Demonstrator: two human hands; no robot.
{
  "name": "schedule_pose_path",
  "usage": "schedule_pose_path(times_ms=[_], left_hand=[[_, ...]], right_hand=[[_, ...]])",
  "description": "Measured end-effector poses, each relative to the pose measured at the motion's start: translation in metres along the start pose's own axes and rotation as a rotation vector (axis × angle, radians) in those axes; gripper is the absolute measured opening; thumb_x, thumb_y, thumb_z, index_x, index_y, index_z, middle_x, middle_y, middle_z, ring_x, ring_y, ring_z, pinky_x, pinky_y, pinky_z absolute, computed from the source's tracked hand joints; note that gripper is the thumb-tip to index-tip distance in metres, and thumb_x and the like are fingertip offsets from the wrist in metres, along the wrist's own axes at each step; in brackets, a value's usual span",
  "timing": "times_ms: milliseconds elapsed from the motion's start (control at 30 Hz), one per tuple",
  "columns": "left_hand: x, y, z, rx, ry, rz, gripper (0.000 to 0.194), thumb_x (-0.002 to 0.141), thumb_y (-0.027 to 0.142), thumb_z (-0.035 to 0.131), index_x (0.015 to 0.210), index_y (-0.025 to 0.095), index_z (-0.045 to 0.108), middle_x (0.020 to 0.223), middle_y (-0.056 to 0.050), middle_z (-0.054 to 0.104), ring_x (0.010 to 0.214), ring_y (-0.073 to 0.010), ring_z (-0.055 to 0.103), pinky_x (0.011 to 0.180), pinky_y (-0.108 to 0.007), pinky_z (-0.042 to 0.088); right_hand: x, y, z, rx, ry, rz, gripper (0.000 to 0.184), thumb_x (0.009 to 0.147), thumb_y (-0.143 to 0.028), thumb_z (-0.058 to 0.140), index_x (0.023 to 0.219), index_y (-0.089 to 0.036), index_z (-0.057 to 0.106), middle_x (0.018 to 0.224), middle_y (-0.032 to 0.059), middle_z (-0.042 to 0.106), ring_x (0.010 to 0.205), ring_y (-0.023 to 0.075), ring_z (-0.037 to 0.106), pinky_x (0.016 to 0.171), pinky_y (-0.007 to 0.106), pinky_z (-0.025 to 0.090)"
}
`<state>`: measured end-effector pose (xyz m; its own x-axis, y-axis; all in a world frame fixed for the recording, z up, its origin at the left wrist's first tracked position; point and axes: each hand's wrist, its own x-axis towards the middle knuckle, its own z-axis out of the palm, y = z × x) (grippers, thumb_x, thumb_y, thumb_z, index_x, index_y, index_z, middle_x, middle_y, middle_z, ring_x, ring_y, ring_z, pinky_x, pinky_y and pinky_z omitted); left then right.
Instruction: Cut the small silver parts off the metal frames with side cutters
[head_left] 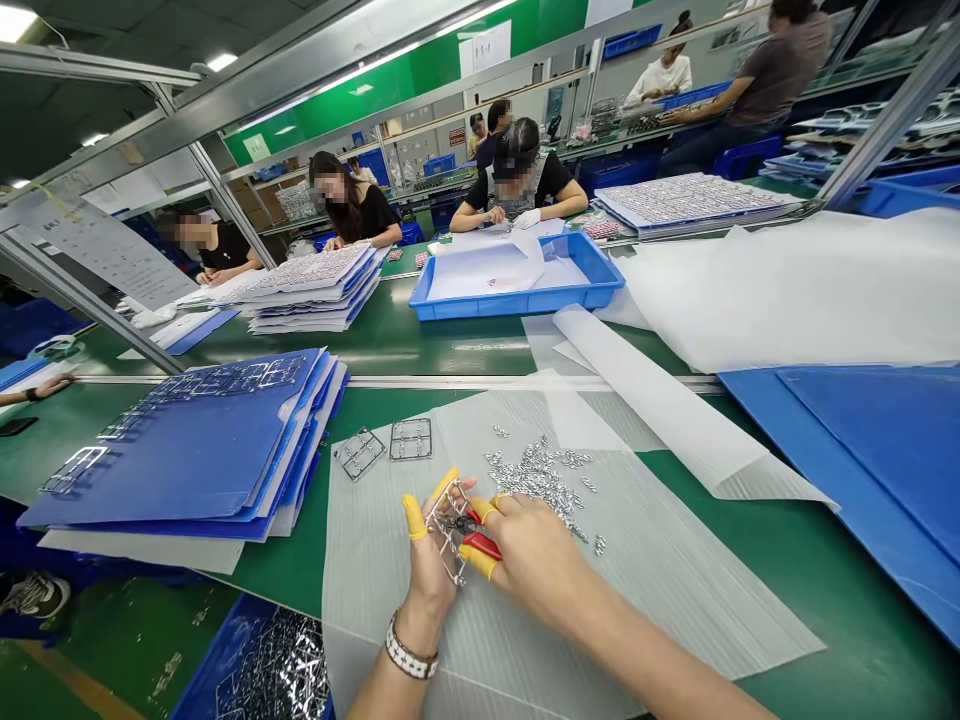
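Observation:
My left hand (433, 560), with yellow finger cots on it, holds up a small chromed frame of parts (452, 575), tilted above the foam sheet. Red-handled nippers (482, 544) are gripped in my right hand (536, 555), which also wears yellow finger cots. Their jaws reach inside the frame; whether the blades touch a part is too small to tell. Just beyond my hands lies a loose heap of small shiny metallic pieces (536, 480). Two more frames, one askew (360, 454) and one straight (411, 439), rest on the sheet behind my left hand.
A translucent foam sheet (622, 600) covers the green bench. To the left stand stacked blue sheets (187, 450) bearing more frames. Below the edge is a bin of chromed frames (281, 665). A blue tray (517, 300) sits beyond the rail, with co-workers behind it. Blue boards (870, 450) lie right.

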<state>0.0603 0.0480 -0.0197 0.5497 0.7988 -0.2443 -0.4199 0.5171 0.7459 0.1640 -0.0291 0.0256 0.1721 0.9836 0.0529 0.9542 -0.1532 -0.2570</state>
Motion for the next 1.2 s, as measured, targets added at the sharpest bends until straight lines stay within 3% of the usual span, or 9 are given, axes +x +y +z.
schedule_pose_path(times_ms=[500,767,1200], left_hand=[[0.002,-0.005,-0.006,0.099,0.016,0.041,0.072,0.078,0.071,0.032,0.116,0.017,0.061,0.116,-0.013,0.063,0.099,-0.0254,0.059,0.087,-0.037,0.043],[0.0,0.005,-0.003,0.051,-0.01,0.031,0.074,0.079,0.071,0.03,0.114,0.014,0.062,0.113,-0.015,0.064,0.096,-0.0245,0.06,0.09,-0.038,0.042],[-0.001,0.005,-0.003,0.039,-0.014,0.015,0.074,0.078,0.072,0.029,0.112,0.016,0.064,0.112,-0.015,0.065,0.112,-0.0282,0.055,0.097,-0.039,0.039]], right_hand=[[0.001,-0.004,-0.004,-0.044,-0.012,-0.024,0.034,0.084,-0.042,0.053,0.103,-0.016,0.063,0.085,0.0117,0.065,0.078,0.0268,0.06,0.067,0.035,0.04],[0.003,0.004,-0.009,-0.072,-0.002,-0.016,0.029,0.084,-0.04,0.053,0.096,-0.016,0.064,0.082,0.0108,0.065,0.077,0.0259,0.061,0.067,0.034,0.04],[0.013,0.008,-0.008,-0.092,0.018,0.052,0.031,0.085,-0.045,0.051,0.091,-0.017,0.062,0.083,0.0111,0.064,0.079,0.0274,0.061,0.067,0.036,0.04]])
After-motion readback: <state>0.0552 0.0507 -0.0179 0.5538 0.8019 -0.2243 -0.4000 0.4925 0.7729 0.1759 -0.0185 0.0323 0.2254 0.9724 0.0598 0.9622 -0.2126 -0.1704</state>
